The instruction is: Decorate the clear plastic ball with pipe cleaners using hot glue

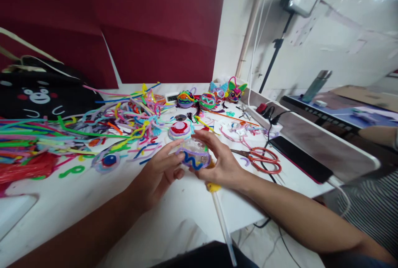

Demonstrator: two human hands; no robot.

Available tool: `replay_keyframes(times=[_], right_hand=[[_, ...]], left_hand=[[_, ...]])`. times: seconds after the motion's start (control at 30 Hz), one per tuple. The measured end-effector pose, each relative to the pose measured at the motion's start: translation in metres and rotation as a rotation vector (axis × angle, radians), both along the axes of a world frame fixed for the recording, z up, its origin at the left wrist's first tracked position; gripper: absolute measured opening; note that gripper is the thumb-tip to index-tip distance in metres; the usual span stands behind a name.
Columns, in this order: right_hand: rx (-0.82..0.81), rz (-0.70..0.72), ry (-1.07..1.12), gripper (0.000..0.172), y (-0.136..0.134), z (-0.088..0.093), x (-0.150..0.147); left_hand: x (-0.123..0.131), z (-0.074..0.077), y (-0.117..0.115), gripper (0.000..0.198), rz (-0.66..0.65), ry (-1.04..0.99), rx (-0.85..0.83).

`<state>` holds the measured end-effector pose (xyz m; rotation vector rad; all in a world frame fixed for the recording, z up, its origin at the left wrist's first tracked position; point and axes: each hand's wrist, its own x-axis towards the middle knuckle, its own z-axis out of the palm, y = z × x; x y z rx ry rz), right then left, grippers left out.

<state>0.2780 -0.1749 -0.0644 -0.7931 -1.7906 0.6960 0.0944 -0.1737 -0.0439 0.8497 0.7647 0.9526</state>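
A clear plastic ball (195,155) with a purple pipe-cleaner outline and a blue zigzag on it is held over the near part of the table. My left hand (161,170) grips its left side between thumb and fingers. From the other side my right hand (224,160) is wrapped round it, thumb below and fingers over the top. Below the right hand shows a yellow piece (214,187), mostly hidden, with a long translucent stick (223,222) reaching past the table edge. Just beyond the hands lies a round pink, red and white pipe-cleaner piece (179,129).
Orange-handled scissors (264,159) and a black phone (300,158) on a cable lie to the right. Pipe cleaners (124,114) pile up on the left, near a disc with a blue centre (108,160). Decorated balls (207,100) stand at the back.
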Motion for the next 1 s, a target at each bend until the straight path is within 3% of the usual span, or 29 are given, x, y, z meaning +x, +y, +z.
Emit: replay_keyframes(times=[0.17,0.33,0.63,1.0], right_hand=[[-0.026,0.011,-0.048,0.08,-0.0005,0.0035,0.0002],[0.0,0.031,-0.094,0.09,-0.0035,0.0096,0.0006],[-0.083,0.005,0.031,0.064,-0.0014,0.0047,0.0029],[-0.186,0.084,0.176,0.06,-0.0001,0.0087,0.0027]], left_hand=[[-0.0007,0.0063,-0.0016,0.04,0.07,-0.045,-0.077],[0.0003,0.0083,0.0009,0.036,0.127,-0.098,-0.041],[-0.0019,0.0039,0.0018,0.043,0.116,-0.112,0.046],[0.0001,0.0044,0.0017,0.047,0.155,-0.102,0.039]])
